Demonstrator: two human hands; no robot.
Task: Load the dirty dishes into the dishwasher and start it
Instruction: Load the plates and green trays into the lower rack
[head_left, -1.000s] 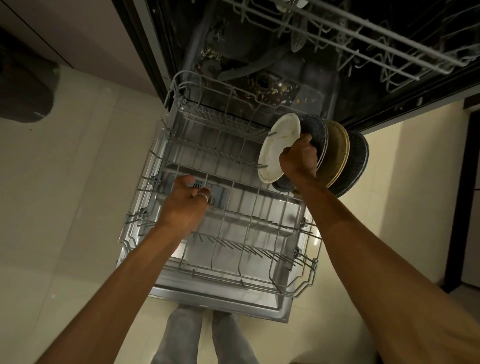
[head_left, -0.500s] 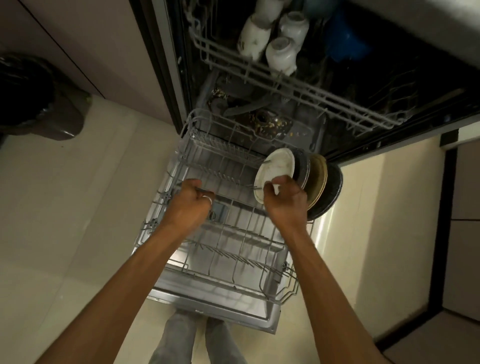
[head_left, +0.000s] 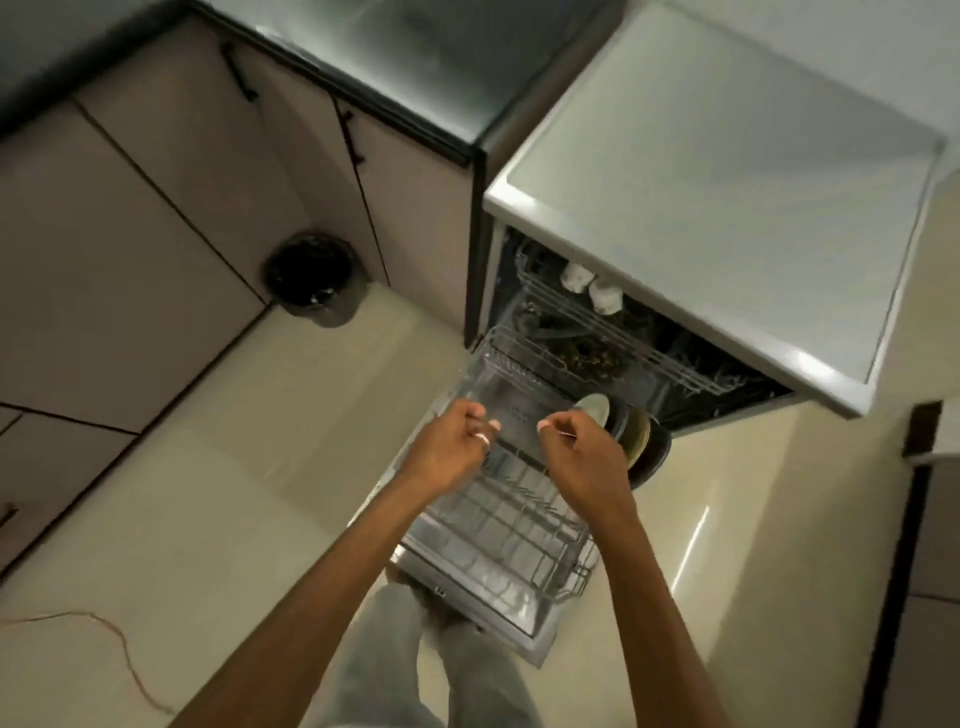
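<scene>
Kitchen floor, pale tile; dishwasher (head_left: 727, 171) open, white top. Lower rack (head_left: 509, 525) pulled out over the door, 4 plates (head_left: 631, 441) standing on edge along its right side. Upper rack (head_left: 623, 348) partly out, 2 white cups (head_left: 592, 286) on it. Left hand (head_left: 449, 449): above rack, fingers loosely curled, empty. Right hand (head_left: 587, 457): beside plates, fingers curled, holding nothing visible. Black bin (head_left: 314, 278) by cabinets (head_left: 156, 197).
</scene>
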